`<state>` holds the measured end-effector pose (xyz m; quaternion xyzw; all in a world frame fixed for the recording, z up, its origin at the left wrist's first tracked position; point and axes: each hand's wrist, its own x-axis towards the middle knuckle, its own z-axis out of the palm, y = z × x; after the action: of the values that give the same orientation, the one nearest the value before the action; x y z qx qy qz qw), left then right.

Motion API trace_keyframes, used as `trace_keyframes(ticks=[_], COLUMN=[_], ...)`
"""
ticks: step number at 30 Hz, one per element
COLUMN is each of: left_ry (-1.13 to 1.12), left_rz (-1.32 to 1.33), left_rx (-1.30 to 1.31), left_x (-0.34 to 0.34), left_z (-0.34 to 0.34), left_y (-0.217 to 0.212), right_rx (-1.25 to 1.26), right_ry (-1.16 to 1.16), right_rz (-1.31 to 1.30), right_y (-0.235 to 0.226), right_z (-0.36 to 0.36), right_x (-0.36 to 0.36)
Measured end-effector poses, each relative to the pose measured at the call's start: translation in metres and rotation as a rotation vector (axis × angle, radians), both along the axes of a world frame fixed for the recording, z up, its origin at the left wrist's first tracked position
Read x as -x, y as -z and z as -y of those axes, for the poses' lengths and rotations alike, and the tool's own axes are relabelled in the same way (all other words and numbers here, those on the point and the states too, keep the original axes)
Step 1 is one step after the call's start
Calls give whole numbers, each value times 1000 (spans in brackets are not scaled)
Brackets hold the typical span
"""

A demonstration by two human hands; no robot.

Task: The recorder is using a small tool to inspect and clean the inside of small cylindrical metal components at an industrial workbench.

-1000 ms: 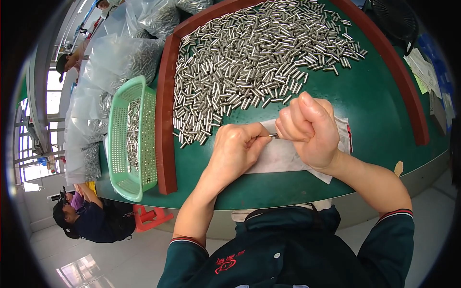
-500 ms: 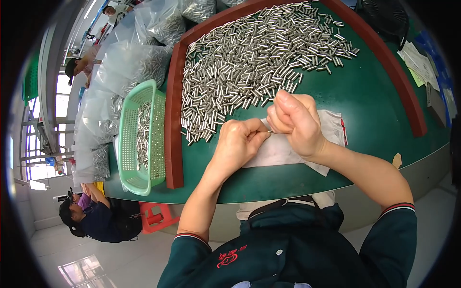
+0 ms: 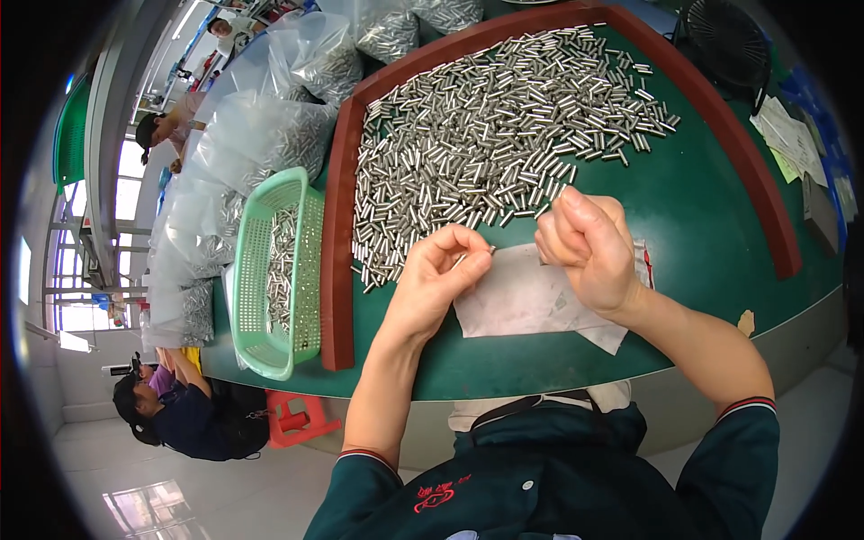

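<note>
1. The left hand (image 3: pixel 441 274) pinches a small metal pin (image 3: pixel 492 248) between thumb and index fingertips, above the left end of a pale cloth (image 3: pixel 522 301) by the desk's (image 3: pixel 702 225) near edge.
2. The right hand (image 3: pixel 589 252) is clenched over the cloth's right part; whether it grips anything, I cannot tell.
3. Loose pins (image 3: pixel 468 144) spread toward the desk's far edge, inside a red-brown border (image 3: pixel 339 261).
4. A green basket (image 3: pixel 310 270) of pins stands along the desk's left edge.

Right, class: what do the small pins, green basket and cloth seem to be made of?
Small pins: polished metal, possibly steel, given their bright silvery glints. Green basket: probably moulded plastic, slightly glossy, with regular perforations. Cloth: matt fabric, perhaps cotton, lying limp and stained.
</note>
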<state>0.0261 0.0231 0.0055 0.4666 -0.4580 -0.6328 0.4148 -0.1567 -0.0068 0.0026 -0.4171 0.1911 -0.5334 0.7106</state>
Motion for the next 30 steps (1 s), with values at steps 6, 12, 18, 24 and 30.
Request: trace_keyframes(ticks=[6,12,18,24,30], left_ry=[-12,-66,-164,-312,-251], left_rz=[-509,-463,-323,746,948], left_rx=[-317,-320,-77,346,614], left_x=[-9,-7,-21,-3,17], left_z=[7,8,11,14,20], left_y=[3,-3,0,5,8], right_rx=[-31,-43,-42,-52,-65], right_ry=[-9,-5,-3,-3,-1], right_rz=[73,48,17,5,60], right_y=[3,-1,-3,-5,-2], right_z=[-1,0,1,1,2], right_x=[-2,-1,-2,-2,-1])
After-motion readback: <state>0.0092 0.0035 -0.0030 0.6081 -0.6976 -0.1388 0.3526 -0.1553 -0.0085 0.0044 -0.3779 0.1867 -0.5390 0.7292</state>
